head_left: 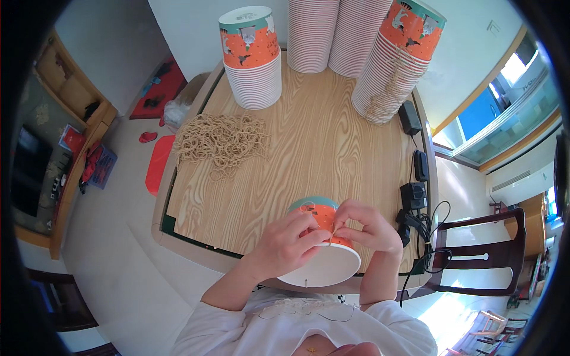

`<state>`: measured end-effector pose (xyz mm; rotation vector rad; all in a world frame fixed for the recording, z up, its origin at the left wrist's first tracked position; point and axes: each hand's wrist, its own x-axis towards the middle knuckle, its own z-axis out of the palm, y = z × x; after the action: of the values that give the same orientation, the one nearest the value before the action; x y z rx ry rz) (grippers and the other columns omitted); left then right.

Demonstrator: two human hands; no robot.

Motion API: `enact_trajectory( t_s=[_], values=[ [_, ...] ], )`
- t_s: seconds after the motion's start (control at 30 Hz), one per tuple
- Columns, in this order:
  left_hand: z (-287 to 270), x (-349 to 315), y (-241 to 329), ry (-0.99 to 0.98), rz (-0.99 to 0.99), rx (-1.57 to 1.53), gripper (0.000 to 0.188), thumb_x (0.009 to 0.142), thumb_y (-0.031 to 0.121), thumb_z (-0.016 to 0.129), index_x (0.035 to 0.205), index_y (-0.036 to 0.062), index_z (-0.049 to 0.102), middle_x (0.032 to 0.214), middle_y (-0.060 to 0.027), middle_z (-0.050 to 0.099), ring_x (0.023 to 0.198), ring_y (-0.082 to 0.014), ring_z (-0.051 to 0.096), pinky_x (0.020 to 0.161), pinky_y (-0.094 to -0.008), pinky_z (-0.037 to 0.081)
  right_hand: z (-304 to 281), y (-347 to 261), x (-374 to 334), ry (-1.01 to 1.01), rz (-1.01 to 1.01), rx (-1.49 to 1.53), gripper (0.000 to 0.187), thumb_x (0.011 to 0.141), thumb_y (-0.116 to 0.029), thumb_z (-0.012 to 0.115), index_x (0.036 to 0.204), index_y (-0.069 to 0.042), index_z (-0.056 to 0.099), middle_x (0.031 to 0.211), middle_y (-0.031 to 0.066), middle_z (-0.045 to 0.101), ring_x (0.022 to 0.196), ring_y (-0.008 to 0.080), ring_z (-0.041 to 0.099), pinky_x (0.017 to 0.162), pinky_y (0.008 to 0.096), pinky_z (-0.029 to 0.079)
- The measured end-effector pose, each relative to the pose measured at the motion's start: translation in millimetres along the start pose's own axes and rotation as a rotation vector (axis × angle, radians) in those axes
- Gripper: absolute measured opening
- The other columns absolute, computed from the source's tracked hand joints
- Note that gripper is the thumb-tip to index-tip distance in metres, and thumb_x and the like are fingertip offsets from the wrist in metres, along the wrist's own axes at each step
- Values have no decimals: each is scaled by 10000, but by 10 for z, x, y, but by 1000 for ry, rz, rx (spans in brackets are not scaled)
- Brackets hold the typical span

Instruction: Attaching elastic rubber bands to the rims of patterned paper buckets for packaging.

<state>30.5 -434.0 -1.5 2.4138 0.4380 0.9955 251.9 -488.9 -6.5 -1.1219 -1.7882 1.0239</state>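
Observation:
An orange-and-teal paper bucket (321,267) lies tilted at the table's near edge, its white open end facing me. My left hand (288,242) is closed at the bucket's side, thumb and fingers pinching near the rim. From the other side my right hand (372,228) pinches a thin tan cord (331,240) at the bucket's printed wall. The left fingertips meet the same cord, partly hidden by the fingers. A short bit of cord (306,283) shows at the lower rim. Farther left, a loose heap of tan cords (222,142) lies on the table.
Upside-down stacks of paper buckets stand at the far left (255,83) and far right (380,77), with cords draped over the right one. Two taller stacks (312,35) rise at the back. Black adapters and cables (414,196) line the right edge, beside a dark chair (484,252).

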Motion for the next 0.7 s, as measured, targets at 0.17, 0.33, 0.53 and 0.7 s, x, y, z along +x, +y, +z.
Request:
enact_trajectory(
  t_s=[0.17,0.33,0.53,0.7],
  values=[
    [-15,-13,-6,-55,16,4,326,627,19,730,903,130,595,804,-24,506,769,-206,580,650,-319,499,50,-26,23,33,73,-16,98,816,-63,671,852,-21,589,839,62,570,821,205,548,744,297,437],
    [-13,-1,-14,-47,32,-13,341,620,26,739,910,128,591,808,-27,505,752,-211,574,646,-327,495,52,-21,27,45,99,-9,106,817,-60,668,853,-23,576,840,63,562,815,205,541,743,292,435],
    [-29,21,34,-86,30,34,226,689,57,714,898,114,651,776,-19,490,703,-184,551,597,-309,483,38,11,16,22,55,-7,97,815,-57,669,844,-23,583,842,59,571,820,204,542,748,294,436],
    [7,14,-7,-61,59,4,323,641,10,720,934,144,698,809,2,530,685,-147,557,548,-277,472,39,0,17,24,87,10,83,820,-54,664,844,-22,591,846,56,573,822,206,542,753,295,434]
  ],
)
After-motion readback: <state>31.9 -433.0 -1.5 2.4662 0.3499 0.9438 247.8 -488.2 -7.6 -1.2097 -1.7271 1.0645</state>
